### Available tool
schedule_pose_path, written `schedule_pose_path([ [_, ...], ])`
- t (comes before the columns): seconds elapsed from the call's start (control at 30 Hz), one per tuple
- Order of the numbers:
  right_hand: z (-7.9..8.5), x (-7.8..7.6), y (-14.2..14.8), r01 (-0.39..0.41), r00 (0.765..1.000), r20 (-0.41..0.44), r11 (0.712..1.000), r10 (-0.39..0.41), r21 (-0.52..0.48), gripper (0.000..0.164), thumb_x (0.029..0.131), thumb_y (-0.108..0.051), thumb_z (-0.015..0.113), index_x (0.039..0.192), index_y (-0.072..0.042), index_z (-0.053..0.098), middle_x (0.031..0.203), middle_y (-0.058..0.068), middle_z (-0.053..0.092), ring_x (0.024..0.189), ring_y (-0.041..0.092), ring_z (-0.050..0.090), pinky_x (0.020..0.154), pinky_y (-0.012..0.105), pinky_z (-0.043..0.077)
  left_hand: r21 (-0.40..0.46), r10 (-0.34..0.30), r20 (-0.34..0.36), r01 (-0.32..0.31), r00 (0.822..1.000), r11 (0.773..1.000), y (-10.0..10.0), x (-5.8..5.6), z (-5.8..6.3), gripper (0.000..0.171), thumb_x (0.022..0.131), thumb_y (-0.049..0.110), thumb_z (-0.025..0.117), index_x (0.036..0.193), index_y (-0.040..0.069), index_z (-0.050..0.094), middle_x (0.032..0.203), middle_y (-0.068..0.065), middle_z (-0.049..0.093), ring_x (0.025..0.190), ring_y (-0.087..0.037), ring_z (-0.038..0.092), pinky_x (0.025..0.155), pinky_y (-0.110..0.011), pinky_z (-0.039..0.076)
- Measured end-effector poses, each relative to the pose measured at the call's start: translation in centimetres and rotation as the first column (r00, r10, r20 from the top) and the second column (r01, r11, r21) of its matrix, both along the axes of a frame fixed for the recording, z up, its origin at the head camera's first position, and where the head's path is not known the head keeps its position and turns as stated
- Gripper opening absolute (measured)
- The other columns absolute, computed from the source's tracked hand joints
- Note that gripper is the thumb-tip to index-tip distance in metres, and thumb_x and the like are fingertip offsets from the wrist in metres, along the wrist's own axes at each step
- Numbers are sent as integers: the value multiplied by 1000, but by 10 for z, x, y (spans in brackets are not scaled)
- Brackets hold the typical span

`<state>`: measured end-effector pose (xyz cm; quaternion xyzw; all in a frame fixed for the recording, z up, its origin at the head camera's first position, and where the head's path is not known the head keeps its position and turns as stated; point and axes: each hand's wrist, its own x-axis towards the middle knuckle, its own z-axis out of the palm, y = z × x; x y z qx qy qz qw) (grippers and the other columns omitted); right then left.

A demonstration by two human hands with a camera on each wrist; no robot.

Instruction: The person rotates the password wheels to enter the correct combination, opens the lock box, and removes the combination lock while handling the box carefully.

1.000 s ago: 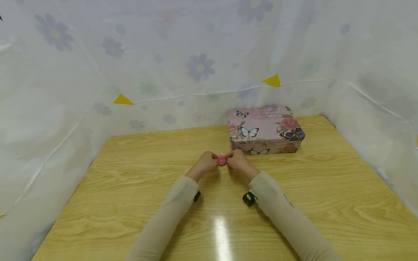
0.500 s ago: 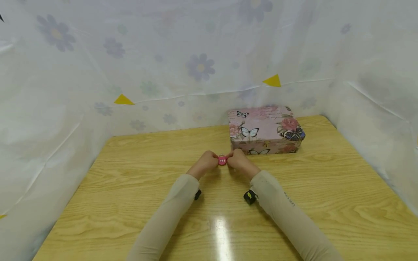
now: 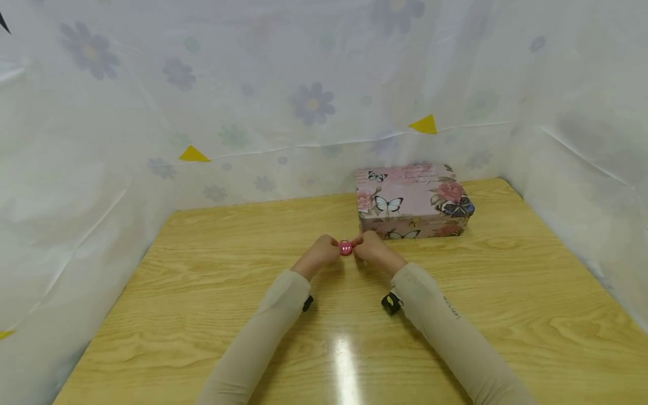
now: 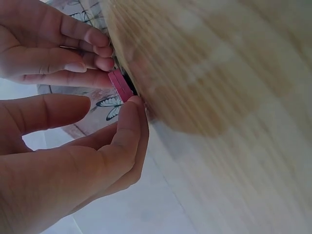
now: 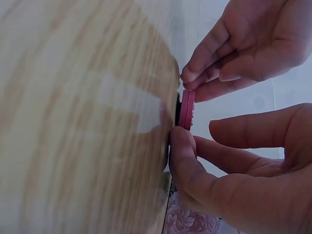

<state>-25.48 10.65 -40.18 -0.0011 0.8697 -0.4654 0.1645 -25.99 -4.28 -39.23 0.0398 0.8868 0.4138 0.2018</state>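
Note:
A small round pink combination padlock [image 3: 346, 248] is at the middle of the wooden table, with white digits on its face and its shackle pointing away. My left hand [image 3: 323, 251] holds it from the left by bent fingertips. Opposite, my right hand [image 3: 373, 247] holds the right edge the same way. In the left wrist view the left thumb [image 4: 73, 109] stands off from the pink padlock body [image 4: 122, 86]. The right wrist view shows the padlock [image 5: 185, 110] edge-on, close over the table surface, with the right thumb [image 5: 243, 129] also apart from it.
A pink box [image 3: 412, 194] printed with butterflies and roses stands just behind my right hand. White floral sheeting [image 3: 243, 84] walls the table at the back and sides, with yellow triangles [image 3: 194, 153] on it. The wooden tabletop [image 3: 177, 304] reaches toward me.
The padlock's face has tilted slightly, its shackle showing less above the body and the digits looking different in the light. Both hands keep their places at its sides.

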Motion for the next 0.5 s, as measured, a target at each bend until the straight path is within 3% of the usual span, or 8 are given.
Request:
schedule_pose_path([
  [0.1, 0, 0, 4, -25, 1000, 0, 999, 25, 30, 39, 87, 5, 48, 124, 11, 57, 131, 26, 53, 102, 28, 51, 78, 30, 45, -23, -14, -33, 14, 999, 1000, -1, 2, 0, 29, 90, 5, 50, 109, -15, 57, 100, -19, 58, 85, -23, 51, 76, -33, 46],
  [0.23, -1, 5, 8, -79, 997, 6, 995, 79, 57, 38, 92, 0, 48, 127, 13, 54, 134, 27, 51, 110, 30, 52, 86, 34, 48, -38, -14, -63, 12, 998, 999, -5, 8, 0, 44, 93, 8, 51, 128, -18, 46, 127, -30, 53, 113, -33, 54, 99, -42, 45],
  [0.3, -1, 9, 8, -101, 995, -6, 993, 102, 68, 37, 94, -2, 49, 127, 14, 52, 133, 28, 51, 108, 29, 54, 91, 37, 48, -40, -16, -78, 13, 997, 999, -7, 12, 0, 46, 95, 9, 52, 131, -18, 43, 131, -31, 49, 120, -36, 51, 101, -44, 44],
  [0.5, 4, 22, 9, -129, 989, -61, 987, 135, 96, 38, 98, -8, 50, 127, 15, 51, 127, 30, 54, 100, 33, 60, 90, 43, 50, -18, -4, -144, 2, 990, 1000, -11, 25, 4, 34, 96, 10, 50, 123, -12, 49, 124, -28, 49, 113, -38, 52, 94, -47, 47],
])
